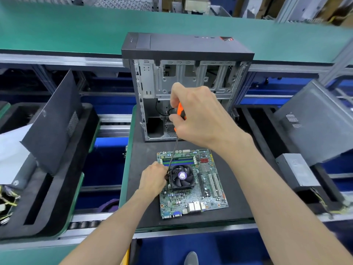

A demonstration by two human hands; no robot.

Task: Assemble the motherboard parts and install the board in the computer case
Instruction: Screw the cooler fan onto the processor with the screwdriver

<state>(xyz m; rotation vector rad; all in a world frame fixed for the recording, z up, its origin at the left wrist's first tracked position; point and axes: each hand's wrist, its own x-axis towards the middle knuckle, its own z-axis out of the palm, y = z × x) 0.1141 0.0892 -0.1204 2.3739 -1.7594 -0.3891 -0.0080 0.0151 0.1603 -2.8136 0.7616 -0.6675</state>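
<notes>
While the right hand point(194, 115) grips the screwdriver point(176, 138), the left hand point(153, 178) pinches the cooler point(181, 176) edge (motherboard point(208, 196) beneath).

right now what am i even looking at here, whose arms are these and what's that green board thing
This is one picture from a camera worn on a person's head, looking down at their own bare arms. The green circuit board is a computer motherboard lying flat on a black mat. The right hand grips an orange-and-black-handled screwdriver, its tip down at the black cooling fan on the board. The left hand steadies things at the fan's corner. Behind stands the open grey metal computer case, still without the board.
</notes>
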